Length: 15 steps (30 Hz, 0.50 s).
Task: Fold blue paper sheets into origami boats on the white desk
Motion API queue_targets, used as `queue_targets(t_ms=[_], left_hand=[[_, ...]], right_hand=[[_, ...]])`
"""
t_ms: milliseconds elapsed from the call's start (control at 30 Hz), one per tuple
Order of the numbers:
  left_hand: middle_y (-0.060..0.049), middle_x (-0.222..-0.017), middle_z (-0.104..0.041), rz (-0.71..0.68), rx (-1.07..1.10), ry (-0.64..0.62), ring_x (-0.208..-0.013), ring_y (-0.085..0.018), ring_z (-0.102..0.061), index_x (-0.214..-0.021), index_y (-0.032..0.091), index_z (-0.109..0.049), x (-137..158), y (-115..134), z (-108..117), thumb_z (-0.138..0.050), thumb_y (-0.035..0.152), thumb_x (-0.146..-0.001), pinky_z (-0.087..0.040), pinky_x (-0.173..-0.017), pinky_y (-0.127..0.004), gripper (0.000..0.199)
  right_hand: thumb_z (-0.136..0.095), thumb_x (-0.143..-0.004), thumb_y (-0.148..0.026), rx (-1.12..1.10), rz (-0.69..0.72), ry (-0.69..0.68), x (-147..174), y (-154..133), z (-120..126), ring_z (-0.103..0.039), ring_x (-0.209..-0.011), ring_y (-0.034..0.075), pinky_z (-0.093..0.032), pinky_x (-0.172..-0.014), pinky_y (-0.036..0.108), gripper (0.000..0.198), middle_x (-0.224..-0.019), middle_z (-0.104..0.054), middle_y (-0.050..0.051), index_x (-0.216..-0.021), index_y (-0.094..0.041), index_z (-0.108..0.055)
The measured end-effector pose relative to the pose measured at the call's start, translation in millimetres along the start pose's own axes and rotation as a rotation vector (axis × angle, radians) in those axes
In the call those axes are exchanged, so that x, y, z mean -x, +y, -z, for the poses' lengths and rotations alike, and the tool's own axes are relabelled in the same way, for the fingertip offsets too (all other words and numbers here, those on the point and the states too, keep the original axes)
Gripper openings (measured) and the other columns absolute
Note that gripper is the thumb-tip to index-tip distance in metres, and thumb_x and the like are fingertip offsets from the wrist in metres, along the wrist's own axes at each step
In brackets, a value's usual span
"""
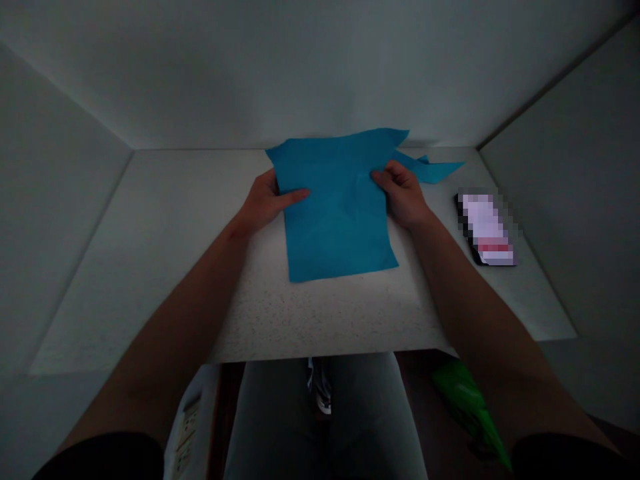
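A roughly square blue sheet point(335, 213), paper or thin cloth, is held up over the white table, its far edge raised near the wall. My left hand point(273, 200) grips its left edge, thumb stretched across the top face and fingers hidden behind. On the opposite edge, my right hand point(400, 190) pinches the sheet between thumb and curled fingers. Both upper corners flare outward. Behind my right hand lies a narrow, pointed blue strip point(435, 172) of the same colour, partly covered by the sheet and hand.
A phone point(487, 230) with a blurred, lit screen lies on the right of the white table point(320, 320). Walls enclose the table at the back and both sides. Below its front edge are my legs point(285, 420), a green bag-like item point(463, 393) and a pale container point(195, 413).
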<state>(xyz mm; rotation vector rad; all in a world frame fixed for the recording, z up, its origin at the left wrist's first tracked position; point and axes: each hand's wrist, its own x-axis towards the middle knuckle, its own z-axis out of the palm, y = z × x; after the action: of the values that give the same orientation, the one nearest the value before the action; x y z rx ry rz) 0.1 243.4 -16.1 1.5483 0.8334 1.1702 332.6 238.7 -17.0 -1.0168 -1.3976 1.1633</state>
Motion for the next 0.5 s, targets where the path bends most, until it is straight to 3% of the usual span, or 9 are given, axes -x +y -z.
queue_targets(t_ms=[233, 367, 500], left_hand=[[-0.013, -0.129, -0.083, 0.035, -0.016, -0.023, -0.124, -0.041, -0.079, -0.125, 0.025, -0.078, -1.5, 1.6, -2.1, -0.098, 0.064, -0.073, -0.07, -0.102, -0.057, 0.068], [-0.013, -0.123, -0.084, 0.046, -0.057, 0.093, -0.122, -0.041, -0.079, -0.122, 0.023, -0.077, -2.9, -3.4, -1.8, -0.088, 0.07, -0.084, -0.072, -0.097, -0.056, 0.061], [-0.012, -0.123, -0.084, 0.021, -0.05, 0.166, -0.123, -0.04, -0.079, -0.122, 0.024, -0.075, -4.6, -6.1, -0.1, -0.085, 0.076, -0.083, -0.071, -0.099, -0.055, 0.065]], right_hand=[[-0.084, -0.083, -0.078, 0.007, -0.006, 0.039, 1.6, -2.6, 0.4, -0.075, -0.121, 0.033, -0.068, -0.1, 0.054, 0.058, -0.119, -0.08, 0.004, -0.118, -0.033, -0.073], [-0.093, -0.077, -0.073, 0.004, -0.032, -0.069, 6.3, -9.1, -4.6, -0.074, -0.128, 0.034, -0.066, -0.106, 0.055, 0.063, -0.127, -0.081, 0.004, -0.124, -0.034, -0.076], [-0.096, -0.076, -0.068, 0.024, -0.074, -0.18, 11.7, -16.2, -9.0, -0.072, -0.133, 0.037, -0.063, -0.112, 0.057, 0.062, -0.131, -0.081, 0.005, -0.124, -0.032, -0.079]])
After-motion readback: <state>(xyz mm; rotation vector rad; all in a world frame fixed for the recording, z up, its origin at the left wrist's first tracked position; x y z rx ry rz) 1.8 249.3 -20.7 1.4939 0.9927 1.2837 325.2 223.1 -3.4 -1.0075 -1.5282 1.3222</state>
